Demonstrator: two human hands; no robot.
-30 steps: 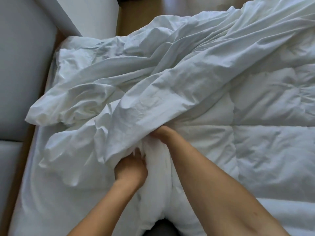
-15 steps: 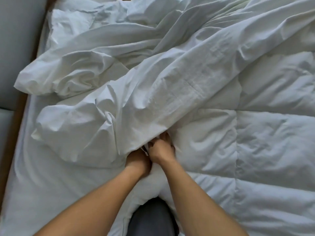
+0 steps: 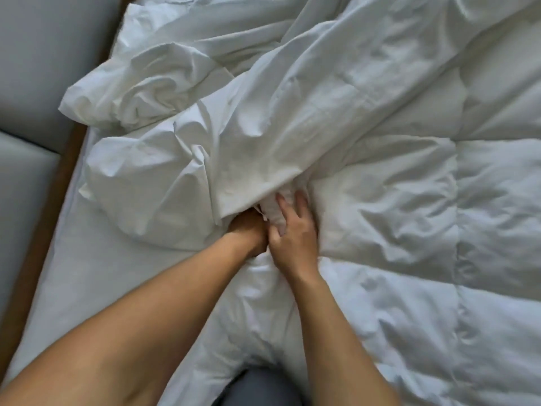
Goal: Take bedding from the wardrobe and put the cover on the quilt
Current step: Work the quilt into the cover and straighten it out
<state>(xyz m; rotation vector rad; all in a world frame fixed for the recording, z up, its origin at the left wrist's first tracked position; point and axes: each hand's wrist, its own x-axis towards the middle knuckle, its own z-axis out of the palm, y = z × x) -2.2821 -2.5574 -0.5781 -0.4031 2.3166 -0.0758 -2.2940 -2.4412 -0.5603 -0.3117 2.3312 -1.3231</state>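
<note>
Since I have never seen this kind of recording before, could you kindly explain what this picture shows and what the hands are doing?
There is no machine here: a person wears a camera on the head, looking down at the bed. A puffy stitched quilt lies on the right, with a smooth, crumpled cover draped over its left part. The left hand reaches under the cover's edge, so its fingers are hidden. The right hand presses spread fingers on a bunched white fold beside it. Grey padded panels stand at the left.
</note>
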